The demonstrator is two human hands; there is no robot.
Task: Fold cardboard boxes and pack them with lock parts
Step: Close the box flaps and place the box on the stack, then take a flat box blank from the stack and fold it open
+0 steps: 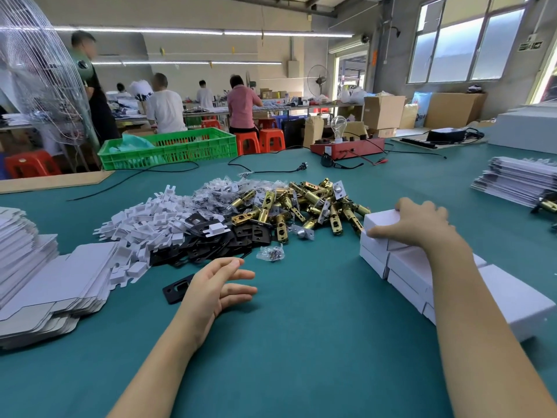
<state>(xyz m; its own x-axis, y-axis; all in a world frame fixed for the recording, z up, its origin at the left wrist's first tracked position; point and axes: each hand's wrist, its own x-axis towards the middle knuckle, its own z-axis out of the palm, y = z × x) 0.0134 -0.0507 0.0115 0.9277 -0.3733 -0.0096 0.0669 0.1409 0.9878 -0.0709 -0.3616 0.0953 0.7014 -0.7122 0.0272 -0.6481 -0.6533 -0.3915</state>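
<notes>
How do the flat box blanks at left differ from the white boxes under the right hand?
The flat box blanks lie unfolded in layered stacks; the white boxes are folded, closed and stacked. The right hand grips the top box; no hand touches the blanks. Both are white card on the green table.

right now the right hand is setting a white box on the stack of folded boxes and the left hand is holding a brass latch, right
Not quite. The left hand holds nothing: in the head view it is open, fingers relaxed above the green table, beside a black plate. The brass latches lie in their pile. The rest is right: the right hand has its grip on a white box atop the stack of folded boxes.
</notes>
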